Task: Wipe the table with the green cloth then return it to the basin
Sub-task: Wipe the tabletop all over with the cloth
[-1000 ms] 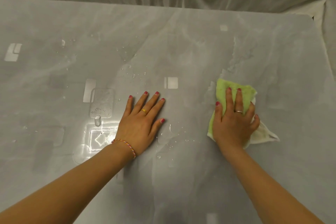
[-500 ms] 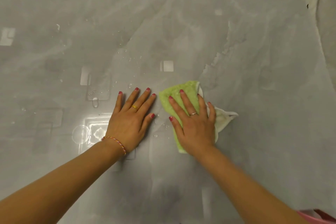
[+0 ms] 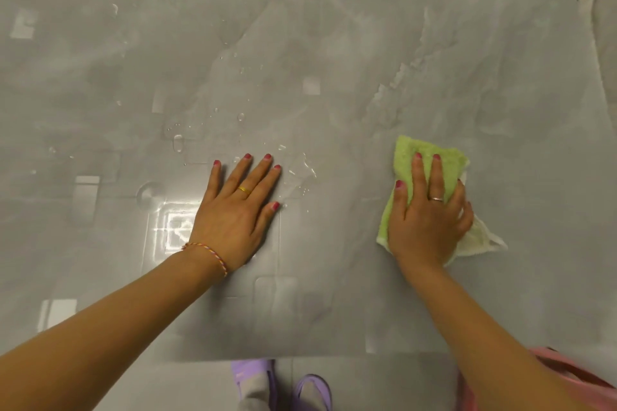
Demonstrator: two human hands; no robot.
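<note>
Head view: a folded green terry cloth (image 3: 430,160) is pressed onto the wet grey bench (image 3: 334,27).
Right hand (image 3: 429,220) fingers are spread flat on it; left hand (image 3: 237,210) lies open, empty.

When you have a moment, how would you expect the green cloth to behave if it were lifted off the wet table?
The green cloth would probably flop: it lies folded flat under the right hand, one pale corner trailing loose. It is likely damp, so heavier than it looks, given the droplets nearby. It should slide easily across the glossy table.
</note>
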